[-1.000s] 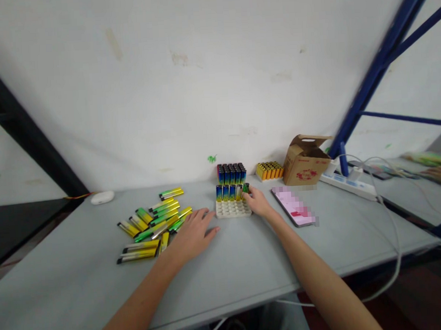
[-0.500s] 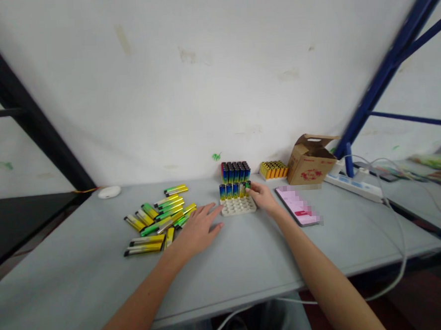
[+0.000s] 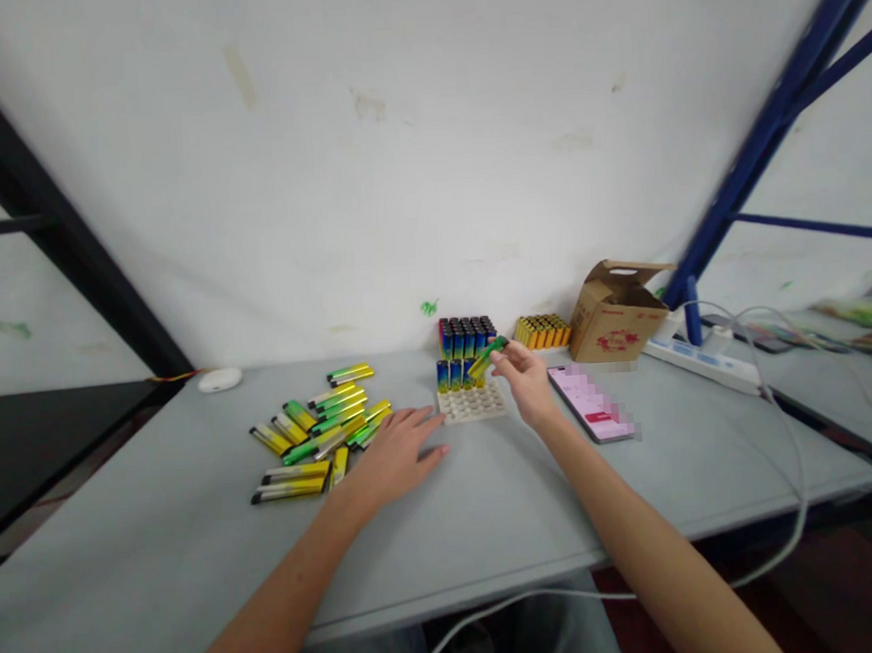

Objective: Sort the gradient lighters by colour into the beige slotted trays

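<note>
"What is the person's right hand [image 3: 526,385] doing?"

"It's closed in a pinch, with the thumb and fingertips gripping a green-and-yellow lighter [image 3: 488,357] near one end. The lighter is tilted and raised off the bench [image 3: 161,540], just above the back right corner of a pale holed tray [image 3: 472,406]."

"Why hold it like that?"

"Probably because a fingertip pinch leaves most of the lighter's body free, which suits something so slim beside close-standing neighbours."

"And the left hand [image 3: 406,447]?"

"It's open, palm down with the fingers spread, on the bench between the tray and a loose heap of slim yellow-and-green lighters [image 3: 324,427]. It grips nothing and looks to be simply resting there."

"Why do the others stand so neatly?"

"The row of blue-and-yellow lighters [image 3: 454,375] at the back of the tray stands upright, likely because the holes keep them from toppling. Behind it, a dark-topped block of lighters [image 3: 466,336] is packed tight, so each seems to prop its neighbour. Orange lighters [image 3: 542,332] form a similar block nearby, beside a cardboard box [image 3: 616,313]."
</note>
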A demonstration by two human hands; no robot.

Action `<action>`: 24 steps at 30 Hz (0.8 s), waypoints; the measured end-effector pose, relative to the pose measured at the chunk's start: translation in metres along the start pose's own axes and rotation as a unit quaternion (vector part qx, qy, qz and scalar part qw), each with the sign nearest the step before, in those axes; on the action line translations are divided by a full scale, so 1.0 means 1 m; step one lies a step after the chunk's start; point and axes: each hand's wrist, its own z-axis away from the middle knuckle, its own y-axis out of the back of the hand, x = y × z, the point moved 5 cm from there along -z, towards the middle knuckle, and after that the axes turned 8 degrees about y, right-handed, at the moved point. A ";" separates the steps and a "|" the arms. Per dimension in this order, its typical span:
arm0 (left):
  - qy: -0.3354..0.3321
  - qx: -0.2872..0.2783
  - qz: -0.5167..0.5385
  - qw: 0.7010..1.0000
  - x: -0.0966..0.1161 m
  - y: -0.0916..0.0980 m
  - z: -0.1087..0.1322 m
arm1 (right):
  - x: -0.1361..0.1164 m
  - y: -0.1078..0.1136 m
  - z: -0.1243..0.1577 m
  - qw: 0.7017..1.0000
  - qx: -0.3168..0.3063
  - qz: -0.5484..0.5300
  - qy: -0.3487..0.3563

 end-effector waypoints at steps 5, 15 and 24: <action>-0.006 -0.001 0.005 1.000 0.000 -0.001 0.001 | 0.002 -0.026 0.016 0.996 -0.084 0.042 0.007; -0.009 0.001 -0.008 1.000 -0.002 -0.003 0.000 | 0.024 -0.041 0.029 0.982 -0.142 0.120 0.020; -0.021 0.000 -0.034 0.999 0.003 -0.002 -0.002 | 0.023 -0.043 0.029 0.968 -0.155 0.181 0.077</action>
